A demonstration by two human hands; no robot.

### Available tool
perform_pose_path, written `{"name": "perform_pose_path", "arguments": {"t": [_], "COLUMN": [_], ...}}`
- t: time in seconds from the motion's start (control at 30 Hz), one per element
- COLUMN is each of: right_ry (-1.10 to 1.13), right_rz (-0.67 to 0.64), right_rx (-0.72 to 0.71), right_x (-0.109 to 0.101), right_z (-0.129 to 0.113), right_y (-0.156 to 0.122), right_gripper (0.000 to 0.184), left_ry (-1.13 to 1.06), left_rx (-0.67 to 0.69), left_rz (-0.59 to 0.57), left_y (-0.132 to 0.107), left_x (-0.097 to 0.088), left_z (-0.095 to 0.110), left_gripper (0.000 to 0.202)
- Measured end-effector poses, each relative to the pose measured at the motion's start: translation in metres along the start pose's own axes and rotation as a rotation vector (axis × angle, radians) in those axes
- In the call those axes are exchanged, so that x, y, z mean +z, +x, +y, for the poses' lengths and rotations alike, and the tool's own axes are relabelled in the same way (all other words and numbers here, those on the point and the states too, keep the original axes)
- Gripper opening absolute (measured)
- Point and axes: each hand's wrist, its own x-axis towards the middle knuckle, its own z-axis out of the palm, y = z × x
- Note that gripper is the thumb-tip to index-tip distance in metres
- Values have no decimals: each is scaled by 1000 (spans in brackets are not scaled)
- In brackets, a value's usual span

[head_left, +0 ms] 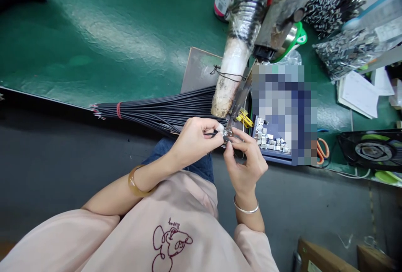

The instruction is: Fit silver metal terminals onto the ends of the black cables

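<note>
My left hand (198,138) is closed in a pinch on the end of a black cable (210,133), its fingertip wrapped in something white. Facing it, my right hand (246,156) has thumb and fingertips closed around a small silvery metal connector (228,133) at the cable's end. Both hands meet just below the tip of a thin metal rod (234,110). Behind the left hand lies a bundle of black cables (163,110), tied with a red band (119,110). A blue tray (273,157) of loose metal connectors (270,141) sits beside the right hand.
A plastic-wrapped duct (234,60) hangs close above the hands. Yellow clips (245,117) lie left of the tray, orange-handled scissors (323,150) to its right. Farther right are a black fan (373,150), papers (359,94) and a bag of metal parts (348,50). Part of the tray is pixelated.
</note>
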Motion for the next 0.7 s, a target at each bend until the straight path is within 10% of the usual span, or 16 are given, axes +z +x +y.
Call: {"name": "perform_pose_path", "arguments": {"t": [0.3,0.53,0.7], "right_ry": [-112,247,-26], "right_rz": [-61,-161,5], "right_rx": [-163,341,172], "right_x": [-1,-6,-16], "right_z": [5,4,-1], "right_y": [1,2,-2], "right_gripper": [16,3,6], "left_ry": [-58,101,37], "left_rx": [23,186,133], "left_rz": [-159,-270,-239], "left_y": [-3,-11,-14], "left_x": [-10,-25,-25], "left_z": [4,8,5], "left_gripper": [14,15,23]}}
